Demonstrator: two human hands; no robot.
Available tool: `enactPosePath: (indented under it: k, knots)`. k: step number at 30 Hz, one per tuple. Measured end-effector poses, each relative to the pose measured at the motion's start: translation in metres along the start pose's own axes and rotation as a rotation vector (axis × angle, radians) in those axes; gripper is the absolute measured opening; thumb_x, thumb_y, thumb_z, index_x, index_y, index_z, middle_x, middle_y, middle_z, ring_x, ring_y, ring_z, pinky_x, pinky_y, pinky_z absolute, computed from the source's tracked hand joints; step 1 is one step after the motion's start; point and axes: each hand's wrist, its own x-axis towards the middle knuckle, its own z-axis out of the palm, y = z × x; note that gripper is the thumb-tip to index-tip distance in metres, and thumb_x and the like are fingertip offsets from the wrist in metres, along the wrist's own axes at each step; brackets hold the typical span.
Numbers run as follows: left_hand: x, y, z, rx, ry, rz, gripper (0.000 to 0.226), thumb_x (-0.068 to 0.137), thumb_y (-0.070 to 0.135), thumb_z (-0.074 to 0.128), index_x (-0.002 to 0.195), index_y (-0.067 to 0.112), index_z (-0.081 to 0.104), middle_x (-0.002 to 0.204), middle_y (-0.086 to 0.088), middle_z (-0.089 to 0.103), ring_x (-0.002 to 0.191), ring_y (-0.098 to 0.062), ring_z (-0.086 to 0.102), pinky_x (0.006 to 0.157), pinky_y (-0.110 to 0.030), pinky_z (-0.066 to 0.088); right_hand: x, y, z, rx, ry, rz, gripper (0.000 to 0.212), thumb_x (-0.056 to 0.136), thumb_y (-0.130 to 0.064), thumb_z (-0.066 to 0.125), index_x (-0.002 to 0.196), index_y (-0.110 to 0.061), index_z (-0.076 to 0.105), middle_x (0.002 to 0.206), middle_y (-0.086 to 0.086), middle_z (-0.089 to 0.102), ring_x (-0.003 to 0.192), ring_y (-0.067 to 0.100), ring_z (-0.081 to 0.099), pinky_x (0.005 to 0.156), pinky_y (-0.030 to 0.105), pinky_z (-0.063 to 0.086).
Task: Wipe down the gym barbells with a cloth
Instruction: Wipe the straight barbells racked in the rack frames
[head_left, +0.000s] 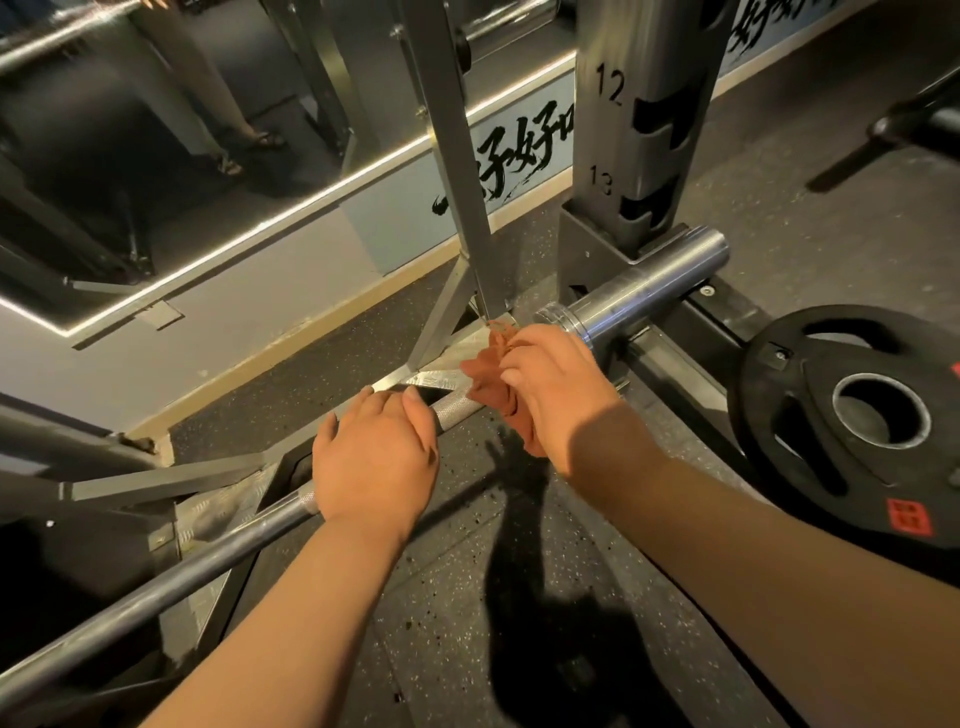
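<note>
Cloth (491, 371) bunched round the barbell (156, 587), fingers of the right hand (556, 384) clenched on it; left hand (374, 457) just beside, fingers gripping the barbell.

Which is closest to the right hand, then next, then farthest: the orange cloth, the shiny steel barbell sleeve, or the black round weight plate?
1. Orange cloth, gripped in the right hand.
2. Shiny steel barbell sleeve, just beyond, upper right.
3. Black round weight plate, off to the right.
</note>
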Motion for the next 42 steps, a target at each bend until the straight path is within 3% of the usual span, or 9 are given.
enactPosePath:
  k: [2,5,9,15,20,26,31,34,42]
  knots:
    - [0.003,-0.001,0.000,-0.005,-0.012,-0.016,0.058,0.104,0.037,0.014,0.120,0.019,0.067,0.131,-0.005,0.065,0.134,-0.026,0.051,0.119,-0.049,0.029,0.003,-0.003,-0.007,0.025,0.131,0.006,0.012,0.102,-0.019,0.053,0.106,-0.023,0.064,0.108,0.006,0.074,0.101,0.030,0.072,0.089,0.045,0.059]
    - [0.004,0.002,-0.001,-0.019,-0.007,-0.034,0.057,0.106,0.035,0.014,0.123,0.017,0.065,0.137,-0.006,0.062,0.144,-0.023,0.041,0.123,-0.047,0.023,0.019,-0.007,-0.027,-0.129,0.348,-0.182,0.026,0.107,-0.026,0.037,0.112,-0.010,0.057,0.120,0.002,0.057,0.103,0.023,0.061,0.089,0.039,0.058]
    - [0.011,0.027,0.000,-0.050,-0.013,0.042,0.055,0.107,0.037,0.015,0.129,0.017,0.061,0.137,-0.008,0.061,0.143,-0.025,0.042,0.120,-0.049,0.029,0.042,0.011,-0.024,-0.633,0.168,-0.149,0.048,0.099,-0.047,0.052,0.132,-0.012,0.058,0.141,0.005,0.045,0.133,0.024,0.037,0.115,0.046,0.035]
    - [0.016,0.050,0.001,-0.009,-0.031,0.126,0.054,0.108,0.038,0.015,0.128,0.020,0.061,0.129,-0.005,0.062,0.129,-0.026,0.053,0.117,-0.046,0.033,0.016,0.033,-0.040,-0.434,0.217,-0.330,0.031,0.104,-0.019,0.051,0.131,-0.005,0.061,0.134,0.009,0.050,0.123,0.011,0.038,0.106,0.008,0.027]
    - [0.025,0.048,0.001,0.008,-0.044,0.112,0.054,0.107,0.037,0.015,0.129,0.019,0.062,0.128,-0.006,0.062,0.131,-0.026,0.053,0.121,-0.048,0.028,0.043,0.021,-0.039,-0.527,0.212,-0.319,0.034,0.105,-0.021,0.038,0.113,-0.004,0.066,0.115,0.012,0.061,0.116,0.029,0.054,0.106,0.045,0.043]
    - [0.030,0.044,0.003,0.021,-0.047,0.117,0.057,0.107,0.036,0.013,0.133,0.018,0.061,0.138,-0.004,0.059,0.140,-0.022,0.046,0.123,-0.049,0.024,0.067,0.022,-0.080,-0.773,-0.005,-0.389,0.015,0.100,-0.007,0.057,0.107,-0.003,0.069,0.103,0.016,0.064,0.104,0.036,0.056,0.099,0.052,0.043]
    - [0.030,0.043,0.005,0.016,-0.043,0.130,0.058,0.107,0.037,0.013,0.133,0.019,0.061,0.140,-0.003,0.058,0.143,-0.020,0.042,0.123,-0.048,0.026,0.073,0.042,-0.108,-0.797,0.315,-0.095,0.029,0.107,-0.021,0.044,0.126,-0.006,0.059,0.127,0.013,0.055,0.124,0.031,0.047,0.107,0.040,0.038]
    - [0.031,0.044,0.005,0.014,-0.040,0.128,0.058,0.107,0.037,0.013,0.130,0.019,0.062,0.137,-0.003,0.060,0.138,-0.021,0.048,0.122,-0.048,0.028,0.079,0.019,-0.079,-0.820,0.243,0.062,0.028,0.103,-0.032,0.049,0.119,-0.012,0.060,0.112,0.008,0.057,0.110,0.026,0.053,0.098,0.043,0.048]
    - [0.030,0.045,0.006,0.026,-0.033,0.118,0.056,0.105,0.037,0.013,0.126,0.021,0.063,0.131,-0.003,0.061,0.129,-0.023,0.054,0.119,-0.048,0.032,0.060,0.057,-0.113,-0.856,0.150,-0.469,0.019,0.096,-0.006,0.064,0.114,-0.001,0.067,0.118,0.016,0.063,0.115,0.034,0.057,0.103,0.052,0.049]
